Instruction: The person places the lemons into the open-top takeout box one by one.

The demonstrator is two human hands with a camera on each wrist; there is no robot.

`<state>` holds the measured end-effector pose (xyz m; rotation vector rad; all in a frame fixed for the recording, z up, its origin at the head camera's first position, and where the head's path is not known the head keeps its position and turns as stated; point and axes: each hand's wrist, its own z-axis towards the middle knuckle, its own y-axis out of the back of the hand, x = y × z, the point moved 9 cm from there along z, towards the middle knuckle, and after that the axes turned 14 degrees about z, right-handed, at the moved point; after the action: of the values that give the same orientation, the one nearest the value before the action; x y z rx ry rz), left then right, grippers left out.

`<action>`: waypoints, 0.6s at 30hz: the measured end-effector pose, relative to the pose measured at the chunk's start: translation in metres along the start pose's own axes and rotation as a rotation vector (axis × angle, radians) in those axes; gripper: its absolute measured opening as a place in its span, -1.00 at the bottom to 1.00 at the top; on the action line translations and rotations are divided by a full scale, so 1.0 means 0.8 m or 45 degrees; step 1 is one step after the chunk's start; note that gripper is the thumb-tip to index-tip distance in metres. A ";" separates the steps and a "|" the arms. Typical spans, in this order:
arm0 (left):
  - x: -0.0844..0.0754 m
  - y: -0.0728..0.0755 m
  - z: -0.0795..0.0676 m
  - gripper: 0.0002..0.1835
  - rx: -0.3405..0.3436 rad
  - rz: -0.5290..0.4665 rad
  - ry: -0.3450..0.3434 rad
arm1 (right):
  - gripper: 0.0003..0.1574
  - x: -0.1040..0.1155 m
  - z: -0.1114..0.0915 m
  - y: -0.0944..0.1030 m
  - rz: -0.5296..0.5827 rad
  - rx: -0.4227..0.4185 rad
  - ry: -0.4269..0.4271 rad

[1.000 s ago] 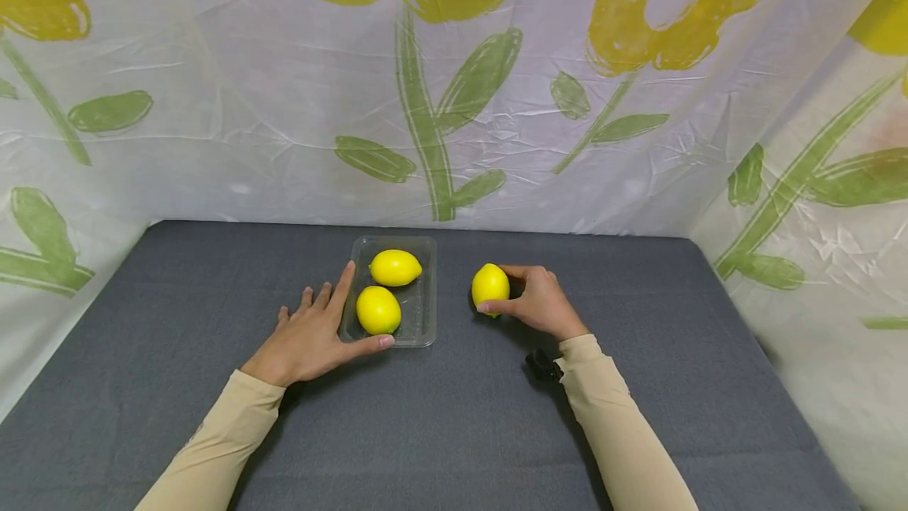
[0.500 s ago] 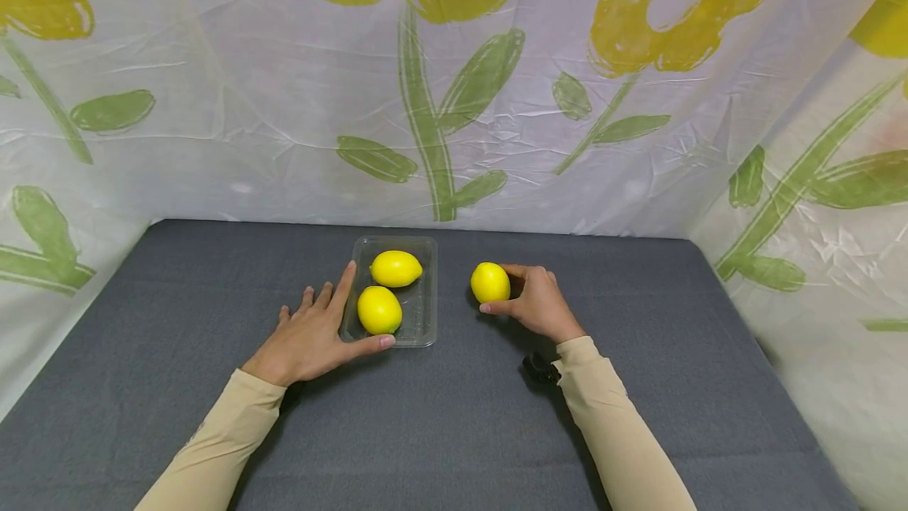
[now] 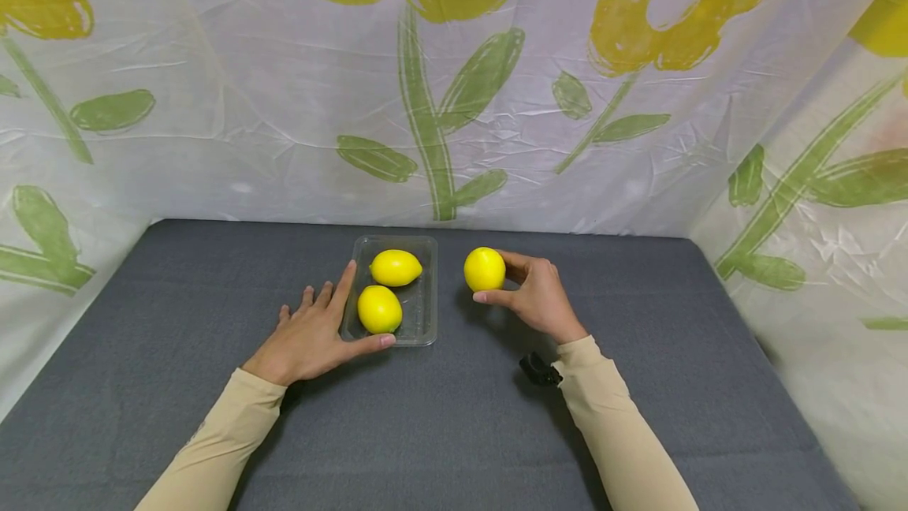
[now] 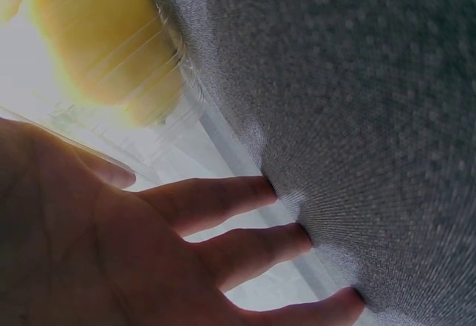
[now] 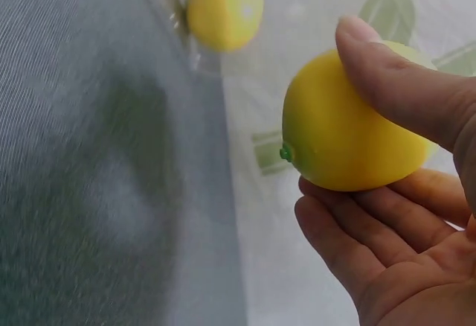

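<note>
My right hand (image 3: 542, 296) grips a yellow lemon (image 3: 485, 269) between thumb and fingers, raised over the cloth to the right of the tray. In the right wrist view, the green stem end of this lemon (image 5: 349, 129) faces left. A clear plastic tray (image 3: 423, 322) holds two more lemons, one at the back (image 3: 396, 268) and one in front (image 3: 379, 309). Spread along the tray's left side and near corner is my left hand (image 3: 305, 345), its index fingertip and thumb at the rim. Its other fingertips rest on the cloth in the left wrist view.
A dark grey cloth (image 3: 454, 432) covers the table. Behind it and at both sides hangs a white sheet (image 3: 284, 101) printed with yellow flowers and green leaves. A black wrist device (image 3: 541, 370) sits at the right sleeve's cuff.
My right hand has lifted the lemon off the cloth and shifted it slightly left, tilting it. The left hand and the tray with its two lemons have stayed in place.
</note>
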<state>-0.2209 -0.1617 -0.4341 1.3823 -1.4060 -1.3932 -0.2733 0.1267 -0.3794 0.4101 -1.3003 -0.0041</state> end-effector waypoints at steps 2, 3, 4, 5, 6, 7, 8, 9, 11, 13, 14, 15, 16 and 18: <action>0.000 0.000 0.000 0.39 0.001 0.001 -0.001 | -0.13 0.007 -0.001 -0.002 0.021 -0.009 0.012; 0.000 0.000 0.000 0.39 0.003 0.002 0.000 | -0.13 0.010 -0.002 -0.004 0.032 -0.009 0.019; 0.000 -0.001 0.000 0.39 0.005 0.002 0.000 | -0.14 0.012 -0.002 -0.006 0.045 -0.007 0.023; 0.000 -0.001 0.000 0.40 0.007 0.003 0.001 | -0.14 0.014 -0.003 -0.009 0.055 -0.003 0.028; 0.000 -0.001 0.000 0.40 0.009 0.005 0.002 | -0.14 0.016 -0.003 -0.012 0.066 0.007 0.034; 0.000 -0.001 0.000 0.40 0.011 0.006 0.002 | -0.15 0.016 -0.003 -0.015 0.080 0.015 0.032; 0.000 -0.002 0.001 0.40 0.012 0.007 0.003 | -0.15 0.018 -0.003 -0.019 0.090 0.027 0.035; 0.000 -0.002 0.001 0.40 0.013 0.008 0.004 | -0.15 0.019 -0.003 -0.023 0.100 0.040 0.036; 0.000 -0.001 0.001 0.40 0.014 0.010 0.005 | -0.14 0.023 -0.001 -0.031 0.115 0.071 0.047; 0.000 -0.001 0.002 0.40 0.014 0.010 0.004 | -0.14 0.027 0.002 -0.040 0.122 0.094 0.057; 0.000 -0.001 0.002 0.40 0.015 0.011 0.004 | -0.14 0.029 0.004 -0.044 0.124 0.108 0.066; -0.001 -0.001 0.002 0.40 0.016 0.011 0.004 | -0.14 0.031 0.006 -0.049 0.124 0.123 0.072; -0.001 -0.001 0.002 0.40 0.016 0.011 0.003 | -0.14 0.032 0.008 -0.054 0.123 0.137 0.076; -0.001 -0.002 0.003 0.40 0.017 0.014 0.001 | -0.15 0.033 0.013 -0.065 0.116 0.159 0.072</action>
<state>-0.2227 -0.1604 -0.4355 1.3820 -1.4225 -1.3784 -0.2639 0.0695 -0.3677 0.4536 -1.2658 0.1650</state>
